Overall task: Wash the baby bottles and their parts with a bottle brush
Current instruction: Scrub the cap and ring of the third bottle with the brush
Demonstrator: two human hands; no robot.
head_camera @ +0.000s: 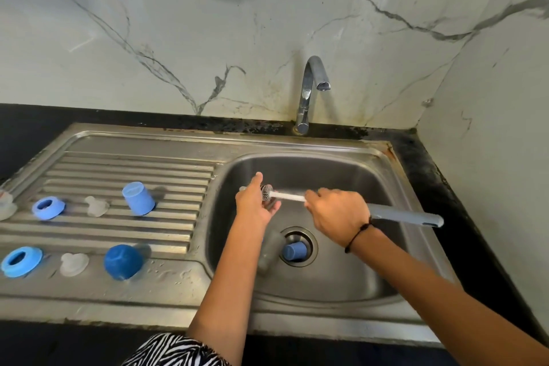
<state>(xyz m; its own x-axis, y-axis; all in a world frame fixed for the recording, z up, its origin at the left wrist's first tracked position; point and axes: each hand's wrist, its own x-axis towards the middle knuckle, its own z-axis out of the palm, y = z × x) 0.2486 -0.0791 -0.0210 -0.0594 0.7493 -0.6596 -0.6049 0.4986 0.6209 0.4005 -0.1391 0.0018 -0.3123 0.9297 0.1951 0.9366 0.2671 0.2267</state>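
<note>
Here, left hand (256,205): gripping a small bottle part (267,192).
Right hand (337,212): gripping the brush (405,215).
Writing: none readable.

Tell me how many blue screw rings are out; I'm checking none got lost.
2, both on the drainboard: a lighter ring in the back row, a brighter ring in front. Others may sit beyond the left edge.

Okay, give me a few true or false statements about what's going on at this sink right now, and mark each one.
1. The right hand grips the bottle brush. True.
2. Water runs from the tap. False: no stream shows.
3. A blue cap sits in the sink drain. True.
4. The draining board holds only one blue ring. False: two rings lie there.
5. The left hand hangs idle. False: it holds a small part at the brush head.
</note>
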